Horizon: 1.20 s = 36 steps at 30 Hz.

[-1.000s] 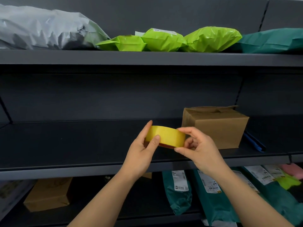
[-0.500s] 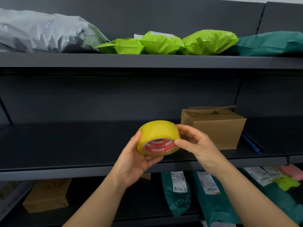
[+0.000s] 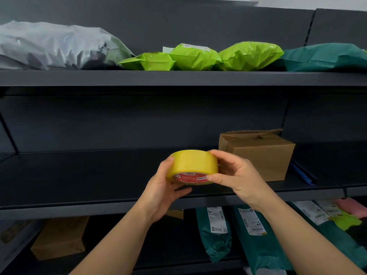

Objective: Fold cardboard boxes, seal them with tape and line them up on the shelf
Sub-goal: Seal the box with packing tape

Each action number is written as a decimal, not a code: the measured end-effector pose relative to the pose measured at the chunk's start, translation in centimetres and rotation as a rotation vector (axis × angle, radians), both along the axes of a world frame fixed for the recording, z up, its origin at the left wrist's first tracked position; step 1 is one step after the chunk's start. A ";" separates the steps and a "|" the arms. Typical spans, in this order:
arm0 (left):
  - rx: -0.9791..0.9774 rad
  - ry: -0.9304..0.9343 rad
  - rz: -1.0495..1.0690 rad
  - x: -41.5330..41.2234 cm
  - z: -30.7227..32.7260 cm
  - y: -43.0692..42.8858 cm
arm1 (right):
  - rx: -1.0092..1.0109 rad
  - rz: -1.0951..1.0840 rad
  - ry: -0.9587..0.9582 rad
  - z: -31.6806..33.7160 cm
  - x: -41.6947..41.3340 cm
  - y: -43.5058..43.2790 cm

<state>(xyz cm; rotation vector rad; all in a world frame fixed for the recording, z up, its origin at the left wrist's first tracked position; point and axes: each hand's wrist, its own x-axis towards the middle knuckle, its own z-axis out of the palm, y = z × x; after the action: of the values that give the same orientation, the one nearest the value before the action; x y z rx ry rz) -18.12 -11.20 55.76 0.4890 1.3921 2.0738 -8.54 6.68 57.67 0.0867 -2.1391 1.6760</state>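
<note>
Tape roll (image 3: 191, 166) had turned again: half a second before, its red core label faced me full on. Now I saw mostly the yellow outer band, with the label only a sliver along the lower rim. A second before, it had lain edge-on. So I was rotating it, probably hunting for the free end of the tape. No strip was pulled out that I could see, so sealing had not started.

The roll sat between both hands, in the air in front of the middle shelf (image 3: 79, 175), touching neither shelf nor box. My left hand (image 3: 160, 189) cupped it from below and left, fingers curled under, thumb up its left side. My right hand (image 3: 236, 175) pinched its right side, forefinger over the top, thumb on the lower front rim.

The cardboard box (image 3: 258, 153) stood on the middle shelf just behind and right of my right hand, folded up but untaped, with one top flap sticking up at the back. A blue object (image 3: 303, 173) lay just right of the box; I couldn't tell what it was. Green mailer bags (image 3: 198, 58) lay on the shelf above.
</note>
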 end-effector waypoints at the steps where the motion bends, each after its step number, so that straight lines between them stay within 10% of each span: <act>1: -0.029 0.035 0.007 0.0 0.1 -0.1 | 0.049 -0.011 0.008 0.1 0.0 -0.1; 9: -0.231 0.318 0.059 0.5 1.0 0.2 | 0.303 -0.039 0.020 -0.2 0.0 -0.2; 36: -0.329 0.206 -0.071 -0.3 2.1 0.3 | 0.226 0.088 -0.148 0.5 1.5 2.6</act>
<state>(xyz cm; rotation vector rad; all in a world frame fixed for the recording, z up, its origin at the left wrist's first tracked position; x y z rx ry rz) -18.37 -10.88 57.88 0.6138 1.7682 1.7294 -7.07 9.24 58.14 0.1273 -2.4638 1.5225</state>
